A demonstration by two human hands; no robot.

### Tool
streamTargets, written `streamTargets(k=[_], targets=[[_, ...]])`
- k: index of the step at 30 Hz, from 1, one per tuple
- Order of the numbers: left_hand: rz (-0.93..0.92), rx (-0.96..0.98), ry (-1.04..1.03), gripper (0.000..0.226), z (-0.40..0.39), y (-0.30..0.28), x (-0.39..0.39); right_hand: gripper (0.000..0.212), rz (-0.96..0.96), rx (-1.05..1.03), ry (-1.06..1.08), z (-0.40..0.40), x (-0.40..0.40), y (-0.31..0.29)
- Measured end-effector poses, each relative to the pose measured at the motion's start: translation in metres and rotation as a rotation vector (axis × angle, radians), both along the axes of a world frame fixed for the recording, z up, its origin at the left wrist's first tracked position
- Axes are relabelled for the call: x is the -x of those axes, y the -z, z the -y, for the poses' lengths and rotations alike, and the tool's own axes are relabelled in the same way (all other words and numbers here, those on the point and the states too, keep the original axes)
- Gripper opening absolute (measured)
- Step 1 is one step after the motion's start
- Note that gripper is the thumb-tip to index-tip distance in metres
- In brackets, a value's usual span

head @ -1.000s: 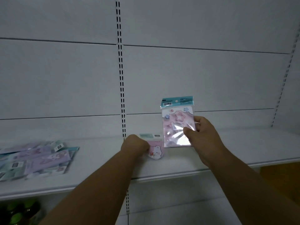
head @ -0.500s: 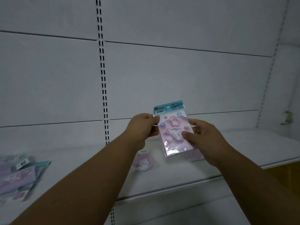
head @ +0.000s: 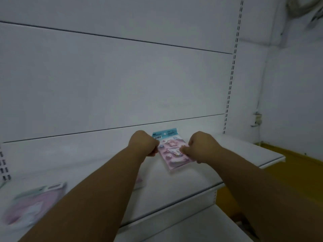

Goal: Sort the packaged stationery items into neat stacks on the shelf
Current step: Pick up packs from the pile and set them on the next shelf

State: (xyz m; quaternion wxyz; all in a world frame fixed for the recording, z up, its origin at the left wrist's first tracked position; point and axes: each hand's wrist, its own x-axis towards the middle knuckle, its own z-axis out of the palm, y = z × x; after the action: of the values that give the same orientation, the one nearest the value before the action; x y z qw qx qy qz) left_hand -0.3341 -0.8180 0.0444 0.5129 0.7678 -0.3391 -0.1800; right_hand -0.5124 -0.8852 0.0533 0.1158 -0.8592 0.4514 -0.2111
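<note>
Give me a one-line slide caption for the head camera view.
Both hands, left hand and right hand, lay a pink stationery packet flat on the white shelf.

1. A pink plastic-wrapped sticker packet with a blue header (head: 174,152) lies on the white metal shelf (head: 174,186).
2. A blurred pink packet (head: 31,205) lies at its 8 o'clock, well apart.
</note>
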Motion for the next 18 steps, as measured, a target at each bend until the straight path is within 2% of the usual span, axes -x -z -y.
streamTargets(k=[5, 9, 13, 15, 18], targets=[[0.260, -0.236, -0.036, 0.014, 0.049, 0.019, 0.011, 0.037, -0.042, -0.011, -0.018, 0.054, 0.000, 0.024], [0.461, -0.401, -0.057, 0.026, 0.067, 0.032, 0.018, 0.033, -0.111, 0.068, -0.066, 0.072, 0.003, 0.036], [0.638, -0.399, -0.116, 0.029, 0.071, 0.039, 0.017, 0.027, -0.157, 0.194, -0.093, 0.070, 0.000, 0.033], [0.688, -0.356, -0.132, 0.034, 0.063, 0.038, 0.013, 0.034, -0.097, 0.307, -0.144, 0.059, -0.010, 0.020], [0.798, -0.328, -0.141, 0.031, 0.026, 0.033, 0.001, 0.045, 0.023, 0.451, -0.281, 0.022, -0.039, -0.009]])
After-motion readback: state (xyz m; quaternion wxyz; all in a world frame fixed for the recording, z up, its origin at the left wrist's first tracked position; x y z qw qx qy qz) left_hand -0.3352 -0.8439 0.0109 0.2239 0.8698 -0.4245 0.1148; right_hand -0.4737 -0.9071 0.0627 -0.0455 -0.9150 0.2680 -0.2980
